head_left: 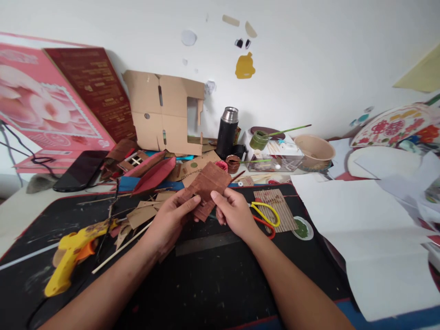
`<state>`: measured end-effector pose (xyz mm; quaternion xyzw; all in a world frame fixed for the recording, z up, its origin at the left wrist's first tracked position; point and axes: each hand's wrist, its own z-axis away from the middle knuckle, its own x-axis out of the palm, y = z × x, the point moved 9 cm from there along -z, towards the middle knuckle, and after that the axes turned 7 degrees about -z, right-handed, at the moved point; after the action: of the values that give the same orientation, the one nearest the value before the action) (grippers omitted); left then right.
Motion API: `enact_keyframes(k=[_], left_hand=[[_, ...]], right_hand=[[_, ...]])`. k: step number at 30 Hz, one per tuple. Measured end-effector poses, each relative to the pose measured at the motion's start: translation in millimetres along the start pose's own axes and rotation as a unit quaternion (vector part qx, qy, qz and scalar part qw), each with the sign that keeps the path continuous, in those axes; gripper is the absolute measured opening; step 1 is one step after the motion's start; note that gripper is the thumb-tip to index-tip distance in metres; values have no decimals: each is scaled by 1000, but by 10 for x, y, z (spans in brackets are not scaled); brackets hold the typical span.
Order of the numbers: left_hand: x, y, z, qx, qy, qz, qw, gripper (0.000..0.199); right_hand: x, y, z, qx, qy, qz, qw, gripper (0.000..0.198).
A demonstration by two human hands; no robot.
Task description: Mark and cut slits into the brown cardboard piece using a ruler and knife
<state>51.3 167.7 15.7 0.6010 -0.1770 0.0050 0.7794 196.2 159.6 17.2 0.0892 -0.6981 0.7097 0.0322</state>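
Observation:
Between my two hands is a flat piece of brown-painted cardboard [213,179], tilted and raised above the black mat [220,284]. My left hand [177,213] pinches its left side, thumb on top. On its lower right edge my right hand [232,211] grips with thumb and fingers. The fingers underneath are partly hidden. Behind the piece stand a jar of brown paint [233,164] and a pot of red paint [222,166]. Right of my right hand, scissors [266,213] with yellow and orange handles lie on corrugated cardboard [283,208].
A yellow hot glue gun [70,252] lies at left, beside cardboard scraps [140,215] and a wooden stick [120,247]. A black flask [227,133] stands behind. White paper [371,238] covers the right, near a lid of green paint [303,228]. A phone [80,170] rests back left.

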Motion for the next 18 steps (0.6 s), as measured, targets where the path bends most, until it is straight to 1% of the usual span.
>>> enact_keyframes(k=[4,9,13,18], left_hand=[[-15,17,-3,9,12,2,1000,42],[-22,44,-6,22,15,0,1000,38],[-15,43,-3,18,6,-3,1000,41],[-79,83,-31,16,7,10,1000,43]], right_hand=[[44,-5,8,2,-19,-15,1000,51],[129,-26,25,3,-53,10,999,45],[110,-48,22,3,-45,24,999,39],[85,-60,18,7,-40,21,999,39]])
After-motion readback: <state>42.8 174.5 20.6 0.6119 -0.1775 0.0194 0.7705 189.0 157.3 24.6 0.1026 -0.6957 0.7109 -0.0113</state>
